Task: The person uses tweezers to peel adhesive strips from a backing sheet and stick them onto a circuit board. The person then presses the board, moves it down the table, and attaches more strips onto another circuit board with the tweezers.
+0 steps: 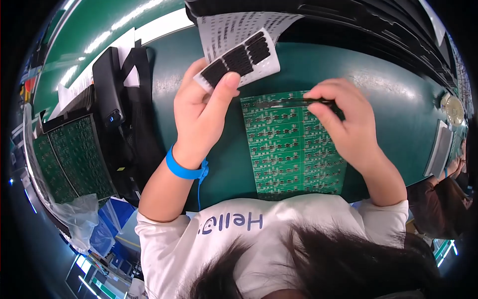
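My left hand (201, 112), with a blue wrist strap (184, 168) below it, is closed on a white backing sheet (271, 65) carrying rows of small black pads (239, 61). The thumb presses on the sheet's near edge. In my right hand (348, 112), thumb and fingers pinch dark tweezers (286, 104), which point left across the upper rows of a green circuit board panel (279, 149). The panel lies on the green table in front of my body and bears many small parts. Whether the tweezer tips hold anything is too small to tell.
At the left stand a black device (107, 87) and a rack of green boards (74, 154), with clear plastic bags (79, 217) below. Printed paper (219, 35) hangs from a black tray (348, 25) at the back. A co-worker's hand (454, 166) shows at far right.
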The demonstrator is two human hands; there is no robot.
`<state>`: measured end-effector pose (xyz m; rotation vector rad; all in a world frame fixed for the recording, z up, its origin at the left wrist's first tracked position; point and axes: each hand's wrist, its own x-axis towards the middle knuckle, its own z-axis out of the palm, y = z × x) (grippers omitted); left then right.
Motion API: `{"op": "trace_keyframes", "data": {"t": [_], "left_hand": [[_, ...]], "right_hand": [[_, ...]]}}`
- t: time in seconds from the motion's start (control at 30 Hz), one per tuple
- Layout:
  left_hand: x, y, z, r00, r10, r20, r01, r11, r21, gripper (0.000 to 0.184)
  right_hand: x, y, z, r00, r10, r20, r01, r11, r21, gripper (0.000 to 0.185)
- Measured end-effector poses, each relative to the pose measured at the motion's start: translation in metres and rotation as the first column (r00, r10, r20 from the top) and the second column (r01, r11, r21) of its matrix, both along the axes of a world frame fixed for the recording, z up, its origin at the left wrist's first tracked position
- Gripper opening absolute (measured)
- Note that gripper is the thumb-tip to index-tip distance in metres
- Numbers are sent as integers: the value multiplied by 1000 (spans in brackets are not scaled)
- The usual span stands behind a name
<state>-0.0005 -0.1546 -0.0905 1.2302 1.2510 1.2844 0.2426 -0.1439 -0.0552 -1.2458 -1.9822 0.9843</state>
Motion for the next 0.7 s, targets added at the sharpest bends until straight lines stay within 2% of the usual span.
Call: {"op": "trace_keyframes", "data": {"t": [0.03,0.13,0.17,0.33,0.43,0.53,0.7], "left_hand": [[-1,1,1,1000,-11,-29,11,1000,-4,20],[1,2,5,999,-45,-11,45,997,-61,21],[3,1,6,999,-41,-21,39,997,-71,21],[4,2,16,994,-46,-97,33,991,-130,21],[3,5,18,998,-49,-49,41,986,-164,21],[4,6,15,994,-39,-102,27,993,-118,26],[4,6,15,993,-34,-111,21,992,-121,22]], "right_hand": [[-1,-4,-6,996,13,92,-25,990,138,19],[-4,-14,-13,927,-51,371,-113,906,408,21],[-5,-15,-19,929,-81,361,-99,885,455,23],[-7,-9,-25,925,-78,372,-127,859,496,25],[-4,-9,-28,927,-62,369,-137,862,489,26],[-4,-9,-28,927,-46,373,-152,862,484,26],[-3,-8,-28,931,-35,363,-162,852,498,26]]}}
